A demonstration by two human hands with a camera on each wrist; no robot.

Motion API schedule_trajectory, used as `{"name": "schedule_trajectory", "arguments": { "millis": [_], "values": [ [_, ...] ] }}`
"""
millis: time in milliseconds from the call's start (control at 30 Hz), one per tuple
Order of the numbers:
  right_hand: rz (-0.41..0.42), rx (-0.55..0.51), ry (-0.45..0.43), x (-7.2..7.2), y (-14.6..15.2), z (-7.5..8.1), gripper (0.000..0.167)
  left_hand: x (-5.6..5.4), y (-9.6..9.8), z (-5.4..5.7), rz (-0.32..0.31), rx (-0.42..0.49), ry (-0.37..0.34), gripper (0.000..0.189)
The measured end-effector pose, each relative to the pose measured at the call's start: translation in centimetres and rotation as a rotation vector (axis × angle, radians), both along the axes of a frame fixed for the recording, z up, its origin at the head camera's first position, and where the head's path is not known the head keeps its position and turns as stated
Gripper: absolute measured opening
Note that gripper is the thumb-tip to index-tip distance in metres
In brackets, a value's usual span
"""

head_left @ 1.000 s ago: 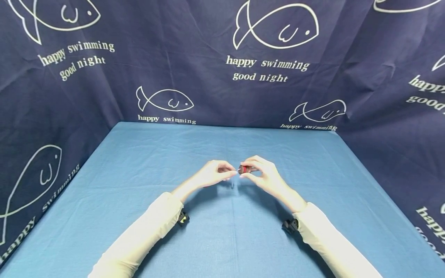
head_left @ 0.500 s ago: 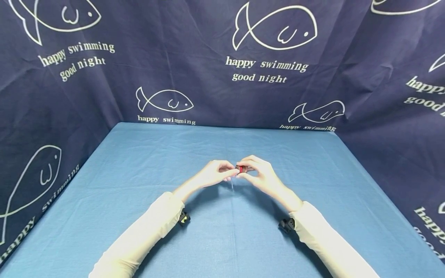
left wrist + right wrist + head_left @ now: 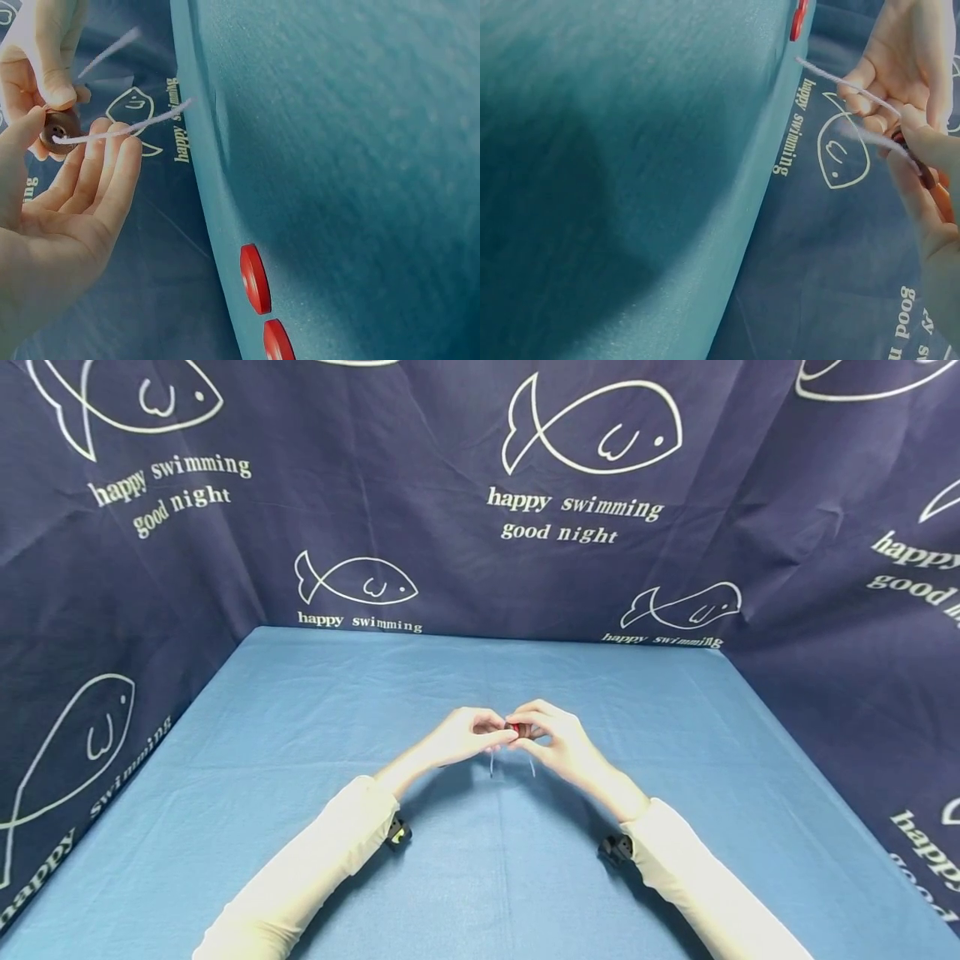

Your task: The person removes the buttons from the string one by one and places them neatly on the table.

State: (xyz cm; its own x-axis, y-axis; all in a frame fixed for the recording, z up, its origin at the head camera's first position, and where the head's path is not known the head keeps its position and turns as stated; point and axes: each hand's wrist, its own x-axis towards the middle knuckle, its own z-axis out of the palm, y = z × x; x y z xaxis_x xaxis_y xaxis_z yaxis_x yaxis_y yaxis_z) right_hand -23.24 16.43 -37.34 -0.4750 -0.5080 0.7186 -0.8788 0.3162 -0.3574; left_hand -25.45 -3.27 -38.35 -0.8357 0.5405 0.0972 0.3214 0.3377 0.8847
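We are watching two hands meeting above the middle of the table point(image 3: 450, 877), well clear of its blue cloth. Between their fingertips a small stack of buttons point(image 3: 519, 730) is sitting, brown with a red band showing. The left hand point(image 3: 465, 735) is pinching the near end between thumb and forefinger, while its other fingers are spreading in a loose curve, as we are seeing in the left wrist view. The right hand point(image 3: 562, 739) is gripping the stack from the opposite side with thumb and fingertips, barely parted around it.

We are also seeing a brown button point(image 3: 66, 126) turning its holed face towards the left wrist camera, and a pale cord point(image 3: 112, 135) is coming out of a hole and stretching across the left fingers. A second strand point(image 3: 109, 52) is trailing beyond, blurred; we are unable to tell whether the left fingertips are holding any cord too. Two red buttons point(image 3: 256, 279) are lying on the table just beside each other.

Pale sleeves point(image 3: 307, 860) are covering both arms, and behind the table a navy curtain point(image 3: 450, 510) is hanging, printed with white fish.
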Motion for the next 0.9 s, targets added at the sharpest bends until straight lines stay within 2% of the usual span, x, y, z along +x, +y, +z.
{"name": "schedule_trajectory", "arguments": {
  "millis": [333, 600, 733, 900],
  "values": [
    [-0.041, 0.062, 0.042, 0.1, 0.3, 0.1, 0.037, 0.1, -0.2, 0.1, -0.022, 0.017, -0.015, 0.030],
    [-0.001, -0.031, -0.104, 0.5, 0.2, 0.0, 0.037, 0.2, -0.1, 0.0, -0.017, 0.040, -0.057, 0.031],
    [0.010, -0.059, -0.103, 0.8, 0.0, 0.2, 0.037, 0.2, -0.1, -0.1, -0.016, 0.049, -0.070, 0.030],
    [0.016, -0.063, -0.100, 2.1, -0.5, 1.8, 0.036, 0.1, -0.1, -0.2, -0.032, 0.061, -0.069, 0.030]
  ]
}}
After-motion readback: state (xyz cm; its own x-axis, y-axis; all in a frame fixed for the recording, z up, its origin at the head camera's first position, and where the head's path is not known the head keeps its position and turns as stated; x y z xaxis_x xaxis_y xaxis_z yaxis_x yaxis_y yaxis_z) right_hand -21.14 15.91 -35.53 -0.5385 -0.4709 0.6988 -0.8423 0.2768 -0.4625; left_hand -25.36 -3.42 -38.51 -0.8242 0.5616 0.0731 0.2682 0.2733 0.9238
